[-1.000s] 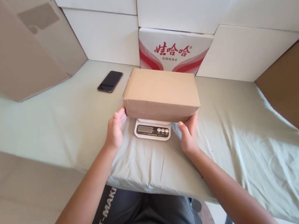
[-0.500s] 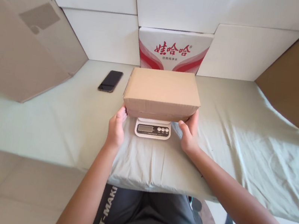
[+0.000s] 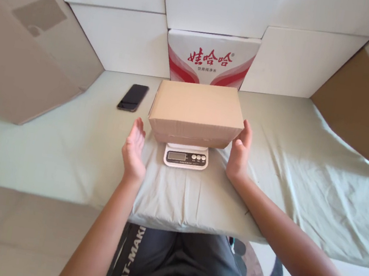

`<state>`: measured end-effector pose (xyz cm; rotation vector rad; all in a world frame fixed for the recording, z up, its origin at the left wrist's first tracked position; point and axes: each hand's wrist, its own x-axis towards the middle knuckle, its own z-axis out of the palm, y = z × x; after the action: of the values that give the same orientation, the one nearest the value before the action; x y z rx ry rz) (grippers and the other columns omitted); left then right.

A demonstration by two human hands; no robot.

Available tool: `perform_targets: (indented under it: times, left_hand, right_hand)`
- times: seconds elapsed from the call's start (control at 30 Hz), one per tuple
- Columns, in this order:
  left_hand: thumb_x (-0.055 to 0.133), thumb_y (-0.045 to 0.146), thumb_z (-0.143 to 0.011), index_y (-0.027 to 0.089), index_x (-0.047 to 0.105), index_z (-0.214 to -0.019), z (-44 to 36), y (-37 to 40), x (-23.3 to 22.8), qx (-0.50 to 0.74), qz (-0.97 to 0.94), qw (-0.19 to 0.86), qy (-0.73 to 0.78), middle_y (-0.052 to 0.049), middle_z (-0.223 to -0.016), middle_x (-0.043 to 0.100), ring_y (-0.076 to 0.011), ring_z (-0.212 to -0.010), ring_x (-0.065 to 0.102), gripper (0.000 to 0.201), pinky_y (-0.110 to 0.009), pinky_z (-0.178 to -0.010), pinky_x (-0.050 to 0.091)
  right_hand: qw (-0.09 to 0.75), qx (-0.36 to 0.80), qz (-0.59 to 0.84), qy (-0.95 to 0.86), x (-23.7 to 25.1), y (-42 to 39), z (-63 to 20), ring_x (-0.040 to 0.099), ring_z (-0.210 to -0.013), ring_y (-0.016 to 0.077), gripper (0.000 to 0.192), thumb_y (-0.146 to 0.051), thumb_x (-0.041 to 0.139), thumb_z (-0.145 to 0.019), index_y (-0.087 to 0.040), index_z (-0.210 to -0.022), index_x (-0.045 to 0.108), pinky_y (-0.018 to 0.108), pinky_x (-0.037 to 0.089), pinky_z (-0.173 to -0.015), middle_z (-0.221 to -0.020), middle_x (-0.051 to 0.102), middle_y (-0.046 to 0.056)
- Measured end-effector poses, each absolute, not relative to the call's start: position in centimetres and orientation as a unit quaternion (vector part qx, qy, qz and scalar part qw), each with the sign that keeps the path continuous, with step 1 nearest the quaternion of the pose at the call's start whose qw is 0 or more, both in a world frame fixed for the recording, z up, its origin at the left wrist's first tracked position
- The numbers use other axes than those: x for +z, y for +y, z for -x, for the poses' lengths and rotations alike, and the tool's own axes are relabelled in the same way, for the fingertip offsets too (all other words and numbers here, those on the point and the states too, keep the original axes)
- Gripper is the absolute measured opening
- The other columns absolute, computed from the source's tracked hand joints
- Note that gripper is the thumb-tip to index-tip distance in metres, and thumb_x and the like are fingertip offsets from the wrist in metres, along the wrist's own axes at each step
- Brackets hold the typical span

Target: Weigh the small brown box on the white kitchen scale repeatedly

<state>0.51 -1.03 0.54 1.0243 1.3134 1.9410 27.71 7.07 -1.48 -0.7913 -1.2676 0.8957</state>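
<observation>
A closed brown cardboard box [image 3: 198, 105] rests on a white digital kitchen scale [image 3: 185, 162], covering its platform. The scale's display and its buttons stick out at the front; I cannot read any digits. My left hand [image 3: 134, 149] is open, fingers extended, a short gap away from the box's left side. On the other side my right hand [image 3: 240, 151] is open too, its fingers upright close beside the box's right front corner. Whether those fingertips still touch the box I cannot tell.
Left of the box lies a black smartphone [image 3: 133, 97] on the pale green cloth [image 3: 72, 157]. Behind stands a white carton with red lettering [image 3: 211, 58] among white panels [image 3: 123, 39]. Large brown cartons flank the surface at left [image 3: 32, 58] and right [image 3: 368, 102].
Both hands have let go of the box's lower sides and moved outward, the left one farther. The box stays on the scale. The whole view has shifted slightly.
</observation>
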Motion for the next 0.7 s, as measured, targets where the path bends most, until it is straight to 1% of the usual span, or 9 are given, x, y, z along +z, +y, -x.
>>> perform_targets:
  times: [0.1, 0.2, 0.37, 0.57, 0.63, 0.7]
  left_hand:
    - [0.046, 0.085, -0.092, 0.025, 0.062, -0.153, -0.6, -0.9, 0.1, 0.716, -0.392, 0.300, 0.494, -0.011, -0.172, 0.047, -0.0296, -0.164, 0.038, 0.087, -0.042, -0.135, 0.032]
    - [0.047, 0.085, -0.091, 0.025, 0.063, -0.153, -0.8, -0.8, -0.2, 0.711, -0.403, 0.306, 0.489, -0.011, -0.170, 0.050, -0.0306, -0.162, 0.041, 0.087, -0.042, -0.134, 0.035]
    - [0.048, 0.083, -0.093, 0.024, 0.063, -0.153, -0.8, -0.8, -0.2, 0.719, -0.411, 0.293, 0.478, -0.011, -0.170, 0.050, -0.0309, -0.163, 0.040, 0.085, -0.042, -0.134, 0.035]
    - [0.048, 0.080, -0.095, 0.027, 0.063, -0.153, -0.8, -1.0, -0.1, 0.716, -0.432, 0.287, 0.467, -0.008, -0.170, 0.051, -0.0307, -0.162, 0.040, 0.080, -0.043, -0.134, 0.034]
    - [0.049, 0.079, -0.095, 0.028, 0.063, -0.153, -0.8, -1.0, -0.1, 0.714, -0.432, 0.292, 0.467, -0.008, -0.169, 0.052, -0.0304, -0.162, 0.041, 0.079, -0.043, -0.134, 0.035]
    - [0.050, 0.080, -0.094, 0.027, 0.063, -0.153, -0.8, -0.9, -0.2, 0.714, -0.429, 0.297, 0.467, -0.009, -0.168, 0.052, -0.0307, -0.161, 0.042, 0.080, -0.043, -0.134, 0.035]
  right_hand:
    - [0.639, 0.405, 0.345, -0.556, -1.7, 7.3, -27.5, 0.025, -0.171, 0.0313, 0.071, -0.072, 0.058, -0.091, -0.044, -0.155, 0.042, 0.063, 0.017, -0.143, -0.177, 0.038, -0.004]
    - [0.632, 0.406, 0.340, -0.565, -2.0, 7.5, -27.5, 0.028, -0.169, 0.0333, 0.068, -0.069, 0.058, -0.091, -0.042, -0.153, 0.045, 0.065, 0.021, -0.141, -0.174, 0.042, -0.002]
    - [0.630, 0.404, 0.326, -0.578, -2.3, 7.4, -27.5, 0.039, -0.162, 0.0386, 0.062, -0.061, 0.063, -0.087, -0.040, -0.144, 0.053, 0.067, 0.030, -0.136, -0.164, 0.052, 0.002]
    - [0.623, 0.381, 0.311, -0.608, -0.7, 6.2, -26.9, 0.048, -0.154, 0.0356, 0.054, -0.061, 0.057, -0.094, -0.037, -0.142, 0.053, 0.061, 0.041, -0.130, -0.157, 0.058, 0.004]
    - [0.617, 0.379, 0.312, -0.614, 0.0, 5.8, -26.7, 0.051, -0.150, 0.0345, 0.052, -0.062, 0.055, -0.096, -0.036, -0.142, 0.054, 0.059, 0.043, -0.128, -0.155, 0.059, 0.005]
    - [0.615, 0.379, 0.314, -0.616, 0.5, 5.7, -26.6, 0.051, -0.150, 0.0344, 0.053, -0.063, 0.055, -0.096, -0.035, -0.142, 0.054, 0.058, 0.043, -0.128, -0.155, 0.059, 0.006]
